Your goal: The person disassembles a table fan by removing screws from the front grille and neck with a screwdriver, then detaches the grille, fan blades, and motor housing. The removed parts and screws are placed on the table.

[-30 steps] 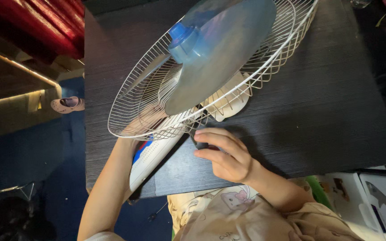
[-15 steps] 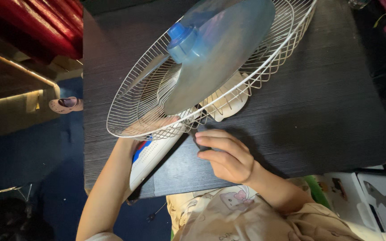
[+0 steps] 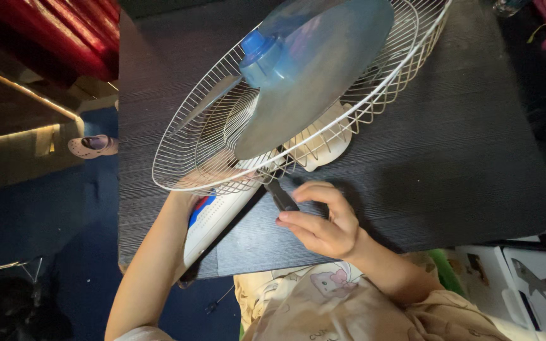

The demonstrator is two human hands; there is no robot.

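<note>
Blue blade (image 3: 323, 69) — white wire guard (image 3: 203, 142)

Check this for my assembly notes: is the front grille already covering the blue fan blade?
No, the blue fan blade sits bare above the white wire guard behind it.

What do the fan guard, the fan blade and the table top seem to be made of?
Fan guard: thin metal wire, probably white-coated, going by the fine welded rods.
Fan blade: translucent blue plastic; light passes through it, and its surface looks smooth.
Table top: dark wood-grain board, perhaps laminate; it shows fine parallel streaks and a matte look.
</note>
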